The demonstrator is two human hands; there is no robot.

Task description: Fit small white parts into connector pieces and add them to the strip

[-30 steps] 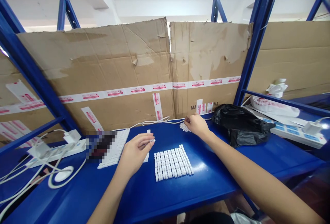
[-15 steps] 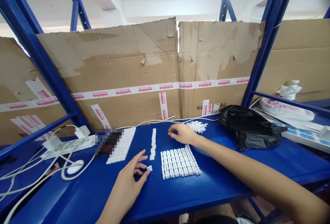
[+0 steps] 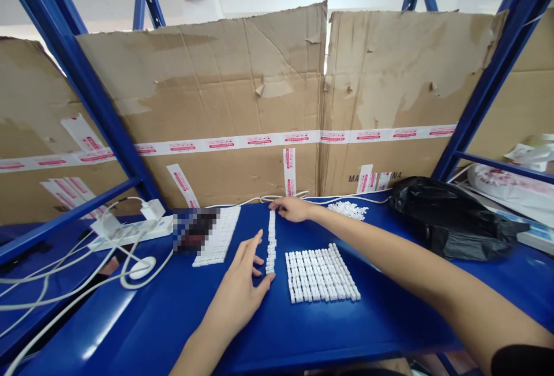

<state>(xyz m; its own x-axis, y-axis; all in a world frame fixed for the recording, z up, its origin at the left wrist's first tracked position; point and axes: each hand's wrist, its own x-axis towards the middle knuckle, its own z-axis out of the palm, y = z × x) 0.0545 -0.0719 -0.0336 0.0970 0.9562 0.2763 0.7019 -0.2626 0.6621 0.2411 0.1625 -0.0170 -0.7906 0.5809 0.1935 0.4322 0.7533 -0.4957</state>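
Observation:
A narrow single-file row of small white plastic pieces [image 3: 271, 242] runs front to back on the blue shelf top [image 3: 363, 330]. My left hand [image 3: 240, 269] lies beside its near end, with the fingers apart and the thumb at the end of the row. My right hand [image 3: 293, 209] reaches across, its fingertips at the row's far end. Neither hand holds anything apart from this contact. To the right is a square block of the same pieces in tight lines [image 3: 321, 275]. A loose heap of them [image 3: 347, 210] lies further back.
A second white block [image 3: 219, 236] sits left of the row beside a pixelated patch [image 3: 194, 229]. A black plastic bag [image 3: 450, 220] lies to the right. A power strip [image 3: 134, 232] and white cables lie to the left, with cardboard sheets [image 3: 203, 87] behind the shelf.
The small piece from my left hand now sits at the row's near end. My right hand has moved left from near the heap to the row's far end. The view has shifted slightly.

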